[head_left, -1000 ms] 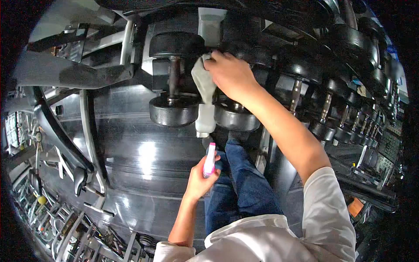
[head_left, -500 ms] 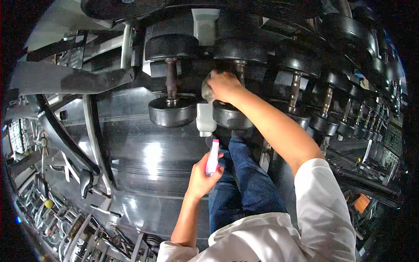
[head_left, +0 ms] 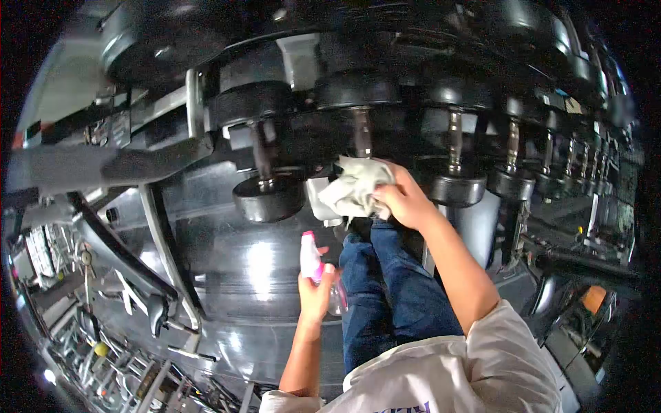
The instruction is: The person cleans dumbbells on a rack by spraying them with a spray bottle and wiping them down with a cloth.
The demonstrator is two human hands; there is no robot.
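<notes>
- Spray bottle (head_left: 311, 260), just below and left of the frame's centre: likely light, stiff and smooth, slippery if wet; best held by the neck.
- Left hand (head_left: 315, 294): fingers curled round the bottle's neck; whether one presses the trigger, I cannot tell.
- Cloth (head_left: 357, 186), just above and right of centre: probably light and limp, easily gripped in a bunch at its edge.
- Right hand (head_left: 409, 204): thumb and fingers closed on the cloth's right side, some fingertips hidden.
- Dumbbell (head_left: 363, 131), upper middle, partly behind the cloth: presumably heavy and rigid; hold its bar between the heads.
</notes>
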